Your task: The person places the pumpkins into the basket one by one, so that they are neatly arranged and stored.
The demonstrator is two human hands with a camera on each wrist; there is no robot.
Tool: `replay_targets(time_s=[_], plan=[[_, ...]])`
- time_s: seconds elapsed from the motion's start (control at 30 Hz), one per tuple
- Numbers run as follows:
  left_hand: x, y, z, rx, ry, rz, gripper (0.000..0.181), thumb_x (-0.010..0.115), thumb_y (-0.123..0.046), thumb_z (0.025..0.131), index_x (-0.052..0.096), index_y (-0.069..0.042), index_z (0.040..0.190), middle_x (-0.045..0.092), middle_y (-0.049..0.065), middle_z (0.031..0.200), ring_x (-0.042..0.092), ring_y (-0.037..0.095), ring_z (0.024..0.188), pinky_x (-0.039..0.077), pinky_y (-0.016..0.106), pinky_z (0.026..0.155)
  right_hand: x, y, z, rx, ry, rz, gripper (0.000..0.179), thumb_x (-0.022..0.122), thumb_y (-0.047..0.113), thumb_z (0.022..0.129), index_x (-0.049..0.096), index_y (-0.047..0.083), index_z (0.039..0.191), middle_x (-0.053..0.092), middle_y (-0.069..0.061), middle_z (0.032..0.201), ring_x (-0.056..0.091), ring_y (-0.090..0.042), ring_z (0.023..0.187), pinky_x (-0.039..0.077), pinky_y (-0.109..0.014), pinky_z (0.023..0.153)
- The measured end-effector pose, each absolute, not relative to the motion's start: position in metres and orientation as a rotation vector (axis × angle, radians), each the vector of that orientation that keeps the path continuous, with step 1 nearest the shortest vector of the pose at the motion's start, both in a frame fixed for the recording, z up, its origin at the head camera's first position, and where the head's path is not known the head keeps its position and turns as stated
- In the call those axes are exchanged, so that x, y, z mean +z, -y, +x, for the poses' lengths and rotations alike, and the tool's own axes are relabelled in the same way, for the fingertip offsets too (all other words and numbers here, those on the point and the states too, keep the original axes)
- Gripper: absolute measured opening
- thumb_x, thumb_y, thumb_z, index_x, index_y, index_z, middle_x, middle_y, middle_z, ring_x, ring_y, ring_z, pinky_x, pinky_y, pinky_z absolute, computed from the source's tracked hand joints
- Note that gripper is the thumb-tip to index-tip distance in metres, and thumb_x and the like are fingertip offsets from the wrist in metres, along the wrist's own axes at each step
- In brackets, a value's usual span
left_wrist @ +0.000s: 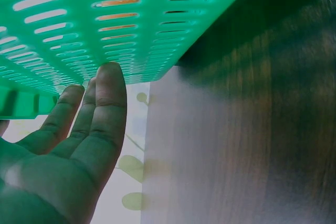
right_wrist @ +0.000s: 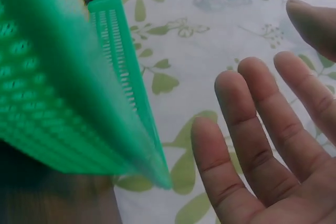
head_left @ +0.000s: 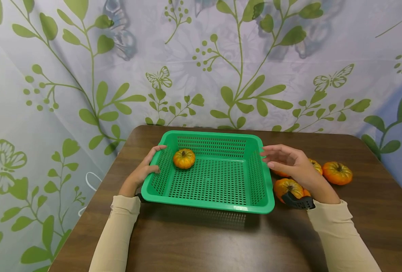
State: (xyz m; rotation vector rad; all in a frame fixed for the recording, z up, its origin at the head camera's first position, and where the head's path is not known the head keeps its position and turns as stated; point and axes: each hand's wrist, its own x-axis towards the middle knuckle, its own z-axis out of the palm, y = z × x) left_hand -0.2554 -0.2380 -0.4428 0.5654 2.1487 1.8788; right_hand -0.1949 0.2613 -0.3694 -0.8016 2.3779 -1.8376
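A green plastic basket (head_left: 207,209) with slotted walls is in front of me, and a small orange pumpkin (head_left: 184,158) sits inside near its left wall. My left hand (head_left: 146,170) holds the basket's left rim, thumb over the edge. In the left wrist view its fingers (left_wrist: 110,103) lie along the slotted outer wall, and the basket's near edge shows above the tabletop. Beside the right rim is my right hand (head_left: 294,162), fingers spread and bent a little. The right wrist view shows a gap between that hand and the basket.
Several more orange pumpkins (head_left: 337,173) lie on the brown wooden table (head_left: 201,241) right of the basket, some partly hidden by my right hand and wrist strap (head_left: 299,202). Behind the table hangs a leaf-patterned cloth (head_left: 187,75). A white cable (head_left: 91,181) shows at the left.
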Motion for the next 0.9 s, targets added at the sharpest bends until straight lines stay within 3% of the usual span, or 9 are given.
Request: replay_targets(time_s=[0.33, 0.53, 0.9], plan=[[-0.443, 0.237, -0.255, 1.871, -2.156, 0.553, 0.09, 0.047, 0.009, 0.081, 0.023, -0.005, 0.166, 0.031, 0.032, 0.16, 0.05, 0.038, 0.115, 0.053, 0.035, 0.081, -0.381, -0.28, -0.182, -1.861, -2.435, -0.739, 0.046, 0.064, -0.009, 0.102, 0.067, 0.01, 0.143, 0.073, 0.006, 0.133, 0.07, -0.008, 0.117, 0.059, -0.023, 0.09], [-0.444, 0.238, -0.255, 1.876, -2.151, 0.559, 0.09, 0.047, 0.009, 0.08, 0.023, -0.004, 0.166, 0.031, 0.033, 0.159, 0.05, 0.037, 0.114, 0.053, 0.035, 0.08, -0.39, -0.293, -0.179, -1.863, -2.456, -0.813, 0.049, 0.065, -0.017, 0.097, 0.063, -0.002, 0.143, 0.072, 0.006, 0.135, 0.068, -0.008, 0.12, 0.057, -0.02, 0.091], [-0.443, 0.238, -0.257, 1.886, -2.143, 0.557, 0.091, 0.048, 0.009, 0.079, 0.022, -0.004, 0.166, 0.029, 0.032, 0.161, 0.048, 0.039, 0.116, 0.052, 0.037, 0.08, -0.402, -0.316, -0.175, -1.659, -2.636, -0.845, 0.054, 0.071, -0.018, 0.092, 0.061, -0.006, 0.143, 0.068, 0.013, 0.139, 0.064, 0.001, 0.122, 0.049, -0.012, 0.097]])
